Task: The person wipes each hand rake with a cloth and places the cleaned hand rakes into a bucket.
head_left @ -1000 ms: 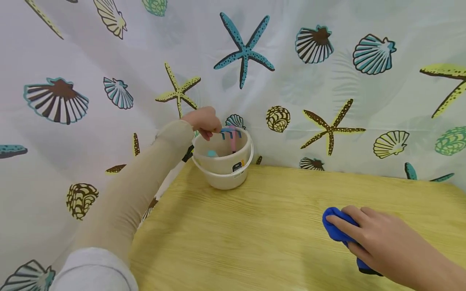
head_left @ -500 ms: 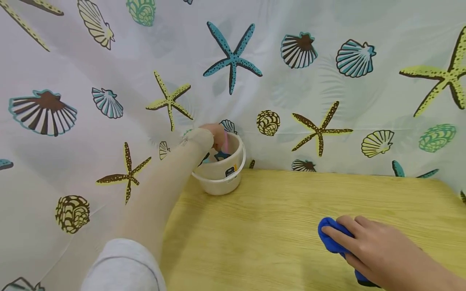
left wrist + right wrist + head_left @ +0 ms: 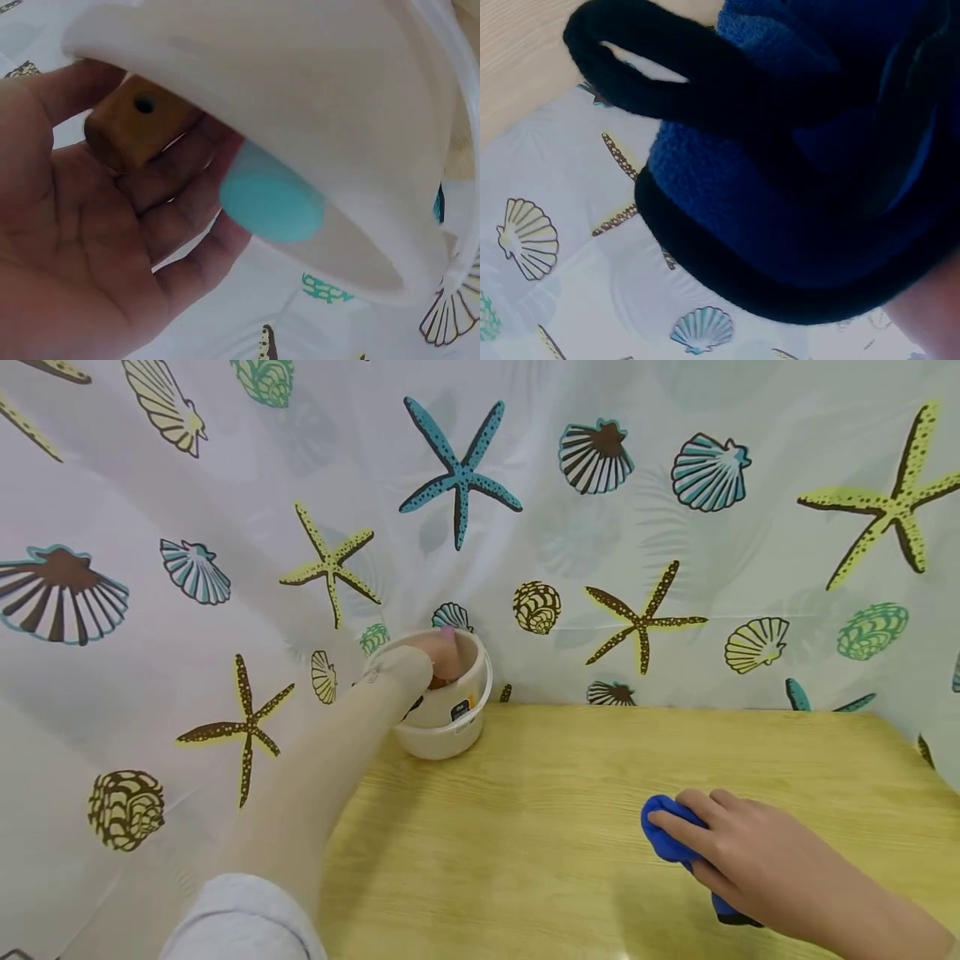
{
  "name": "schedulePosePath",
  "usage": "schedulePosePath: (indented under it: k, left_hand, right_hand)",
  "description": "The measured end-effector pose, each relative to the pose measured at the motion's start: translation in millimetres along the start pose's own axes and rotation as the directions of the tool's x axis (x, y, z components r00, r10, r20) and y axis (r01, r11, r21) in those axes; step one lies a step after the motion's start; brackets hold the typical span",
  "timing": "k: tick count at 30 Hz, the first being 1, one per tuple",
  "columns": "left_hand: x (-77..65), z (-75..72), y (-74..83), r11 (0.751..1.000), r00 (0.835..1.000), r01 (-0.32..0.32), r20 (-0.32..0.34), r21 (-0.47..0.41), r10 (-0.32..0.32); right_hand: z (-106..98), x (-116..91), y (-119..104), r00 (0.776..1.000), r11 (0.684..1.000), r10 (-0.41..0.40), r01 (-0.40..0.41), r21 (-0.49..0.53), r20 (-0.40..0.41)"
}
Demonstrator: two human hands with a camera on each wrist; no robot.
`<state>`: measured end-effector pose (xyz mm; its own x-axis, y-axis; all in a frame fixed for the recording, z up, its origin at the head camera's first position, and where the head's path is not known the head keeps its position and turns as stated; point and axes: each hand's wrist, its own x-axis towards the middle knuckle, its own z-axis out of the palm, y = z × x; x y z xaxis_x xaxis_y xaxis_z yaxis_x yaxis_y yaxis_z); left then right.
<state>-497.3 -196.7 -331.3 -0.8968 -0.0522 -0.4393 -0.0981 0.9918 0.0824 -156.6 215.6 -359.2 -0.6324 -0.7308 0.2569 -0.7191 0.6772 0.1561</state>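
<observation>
My left hand (image 3: 444, 652) reaches down into a cream bucket (image 3: 438, 743) at the far left corner of the table. In the left wrist view its thumb and fingers lie round a short wooden handle (image 3: 146, 124) with a hole near its end. Close to those fingertips is a rounded turquoise end (image 3: 274, 199) of something in the bucket. A pink tip (image 3: 447, 633) shows at the back rim. My right hand (image 3: 750, 852) grips a bunched blue cloth (image 3: 666, 828) with black edging, low over the table at the right. A black loop (image 3: 645, 45) hangs off that cloth.
The yellow wood-grain table (image 3: 525, 827) runs up to a white curtain (image 3: 525, 460) printed with shells and starfish at the back and left. A white bail handle (image 3: 468, 718) hangs across the bucket's front.
My left hand has gone from above the rim down inside the bucket. The blue prongs seen by it earlier are out of sight. The right hand keeps its grip on the cloth.
</observation>
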Motion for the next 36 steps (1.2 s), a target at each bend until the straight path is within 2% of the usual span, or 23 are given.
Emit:
schedulePosePath:
  k: [2,3,5,6,8,11,14,16,18,20,22,24,25,27,31,32,34,36]
  left_hand:
    - [-19.6,-2.3,4.1,1.0,1.0,-0.018,-0.014,0.015,0.019]
    - [-32.6,-2.1,6.1,0.998,0.997,-0.051,-0.049,0.047,0.053]
    - [-65.8,-3.2,11.2,0.993,0.991,-0.112,-0.074,0.046,0.115]
    - [-85.4,-3.3,14.4,0.991,0.985,-0.129,-0.106,0.046,0.133]
    - [-112.0,-2.2,17.0,0.981,0.966,-0.193,-0.166,0.038,0.196]
    - [-136.2,6.8,20.2,0.962,0.91,-0.272,-0.323,0.006,0.26]
    - [-149.2,20.9,26.8,0.937,0.819,-0.349,-0.482,0.011,0.311]
    - [-161.1,29.7,34.4,0.922,0.761,-0.384,-0.551,0.042,0.342]
    - [-173.3,38.8,43.0,0.905,0.718,-0.424,-0.596,0.037,0.361]
    - [-183.6,49.0,50.5,0.883,0.687,-0.469,-0.617,0.029,0.385]
    - [-192.3,60.2,57.6,0.857,0.669,-0.516,-0.625,-0.002,0.402]
    - [-197.7,73.2,63.5,0.824,0.666,-0.565,-0.61,-0.038,0.429]
    - [-199.5,80.2,66.1,0.812,0.672,-0.581,-0.595,-0.054,0.441]
    - [-201.2,92.5,68.9,0.804,0.687,-0.591,-0.567,-0.073,0.453]
    - [-198.2,112.9,71.2,0.816,0.724,-0.571,-0.524,-0.09,0.449]
    - [-197.2,116.2,71.2,0.817,0.729,-0.569,-0.519,-0.094,0.447]
    - [-194.0,121.2,71.0,0.823,0.737,-0.56,-0.511,-0.094,0.443]
    - [-190.8,123.9,70.6,0.83,0.743,-0.551,-0.502,-0.085,0.442]
  right_hand:
    - [2,6,6,0.998,0.998,0.049,-0.05,0.029,0.041]
    - [3,9,9,0.995,0.996,0.08,-0.083,0.043,0.062]
    - [7,18,18,0.986,0.987,0.134,-0.141,0.077,0.099]
    - [10,22,22,0.981,0.981,0.157,-0.168,0.092,0.113]
    - [16,32,31,0.971,0.969,0.196,-0.213,0.121,0.136]
    - [28,48,44,0.956,0.949,0.23,-0.262,0.173,0.184]
    - [43,62,54,0.94,0.932,0.246,-0.296,0.21,0.235]
    - [52,71,60,0.933,0.927,0.246,-0.305,0.217,0.262]
    - [62,81,65,0.925,0.926,0.247,-0.313,0.21,0.289]
    - [70,90,69,0.914,0.924,0.254,-0.326,0.201,0.317]
    - [78,97,72,0.904,0.92,0.264,-0.341,0.194,0.337]
    - [86,101,73,0.889,0.911,0.273,-0.362,0.198,0.367]
    - [91,102,73,0.88,0.906,0.274,-0.371,0.202,0.388]
    - [100,105,73,0.861,0.897,0.271,-0.388,0.212,0.43]
    - [111,105,71,0.827,0.883,0.275,-0.419,0.211,0.491]
    - [112,106,70,0.821,0.88,0.283,-0.428,0.206,0.495]
    - [111,107,71,0.825,0.877,0.297,-0.435,0.203,0.48]
    - [105,110,73,0.842,0.873,0.312,-0.437,0.217,0.441]
